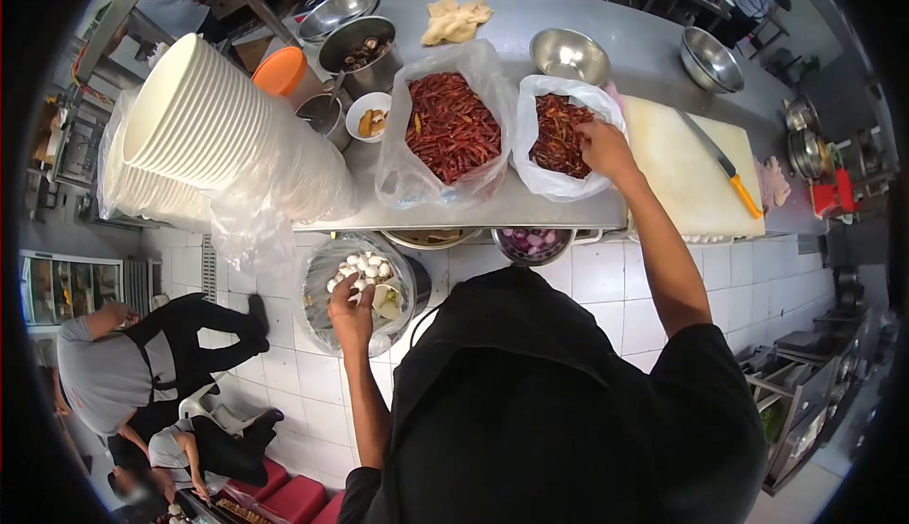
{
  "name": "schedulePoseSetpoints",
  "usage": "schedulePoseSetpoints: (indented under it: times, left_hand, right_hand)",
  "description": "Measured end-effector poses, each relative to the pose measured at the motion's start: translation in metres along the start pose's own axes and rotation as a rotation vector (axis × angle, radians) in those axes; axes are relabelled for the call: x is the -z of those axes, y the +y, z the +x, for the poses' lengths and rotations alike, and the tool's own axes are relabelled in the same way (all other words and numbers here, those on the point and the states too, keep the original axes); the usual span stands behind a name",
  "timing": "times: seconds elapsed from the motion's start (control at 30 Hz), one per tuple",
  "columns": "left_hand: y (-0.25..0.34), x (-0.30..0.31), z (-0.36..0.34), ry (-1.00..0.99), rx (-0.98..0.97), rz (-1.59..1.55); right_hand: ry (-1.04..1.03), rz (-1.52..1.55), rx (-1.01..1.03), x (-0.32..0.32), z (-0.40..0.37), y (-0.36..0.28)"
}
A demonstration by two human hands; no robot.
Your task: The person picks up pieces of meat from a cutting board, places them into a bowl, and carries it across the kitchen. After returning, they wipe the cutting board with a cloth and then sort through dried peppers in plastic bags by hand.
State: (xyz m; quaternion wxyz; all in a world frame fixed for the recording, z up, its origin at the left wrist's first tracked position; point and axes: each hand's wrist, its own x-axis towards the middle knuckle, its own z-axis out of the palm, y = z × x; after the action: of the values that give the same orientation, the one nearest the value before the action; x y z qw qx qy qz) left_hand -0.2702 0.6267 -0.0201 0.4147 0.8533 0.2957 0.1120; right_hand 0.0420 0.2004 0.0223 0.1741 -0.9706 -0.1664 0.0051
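Observation:
My right hand (603, 150) reaches into a white plastic bag (568, 186) of dried red chilies (557, 124), its fingers bent together at the chilies; whether they grip any is too small to tell. Left of it on the steel table (473, 204) stands a larger clear bag (396, 178) full of dried red chilies (453, 131). My left hand (351, 318) is raised over a lined bin (317, 335) below the table edge, fingers apart. White, round pieces (365, 266) lie in the bin.
Right of the bags, a knife (717, 158) lies on a white cutting board (672, 169). Stacked white tubs (204, 126) stand at the left. Steel bowls (571, 55) and a pot (360, 49) are behind. A bowl of purple onions (532, 243) is below the edge. Co-workers (114, 368) are lower left.

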Motion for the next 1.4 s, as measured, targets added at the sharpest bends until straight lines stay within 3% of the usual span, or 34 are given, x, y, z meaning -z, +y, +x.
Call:
schedulePoseSetpoints:
  times: [0.03, 0.13, 0.23, 0.37, 0.57, 0.67, 0.8, 0.9, 1.07, 1.17, 1.3, 1.4]
  left_hand:
    - [0.004, -0.005, 0.0, 0.017, -0.063, -0.05]
    - [0.026, -0.01, 0.003, -0.07, -0.014, -0.162]
    - [0.038, -0.019, 0.006, -0.119, -0.111, -0.172]
    - [0.078, -0.026, 0.007, -0.154, -0.19, -0.19]
    - [0.145, -0.033, 0.01, -0.186, -0.4, -0.248]
    - [0.182, -0.039, 0.01, -0.215, -0.565, -0.259]
    - [0.248, -0.058, 0.013, -0.07, -1.038, -0.205]
    - [0.277, -0.069, 0.018, -0.056, -1.155, -0.24]
    - [0.276, -0.08, 0.026, -0.083, -1.147, -0.25]
    - [0.275, -0.083, 0.026, -0.099, -1.082, -0.285]
    - [0.273, -0.085, 0.021, -0.114, -0.935, -0.303]
    - [0.273, -0.086, 0.022, -0.007, -1.059, -0.269]
  right_hand:
    - [-0.006, 0.041, 0.021, 0.004, -0.004, -0.009]
    - [-0.115, 0.124, -0.031, 0.004, -0.012, -0.023]
    - [-0.109, 0.013, -0.052, -0.01, -0.017, -0.022]
    - [-0.055, 0.107, -0.138, -0.023, -0.015, -0.005]
    - [0.037, 0.226, -0.158, 0.016, -0.026, -0.027]
    - [0.058, 0.407, -0.117, 0.036, -0.033, -0.038]
    - [-0.139, 0.784, -0.039, 0.084, -0.05, -0.086]
    - [-0.265, 0.991, 0.051, 0.106, -0.06, -0.115]
    - [-0.267, 1.083, 0.163, 0.106, -0.067, -0.123]
    - [-0.084, 0.93, 0.133, 0.106, -0.074, -0.135]
    - [0.033, 0.771, 0.242, 0.1, -0.069, -0.141]
    - [0.089, 0.721, 0.294, 0.097, -0.066, -0.147]
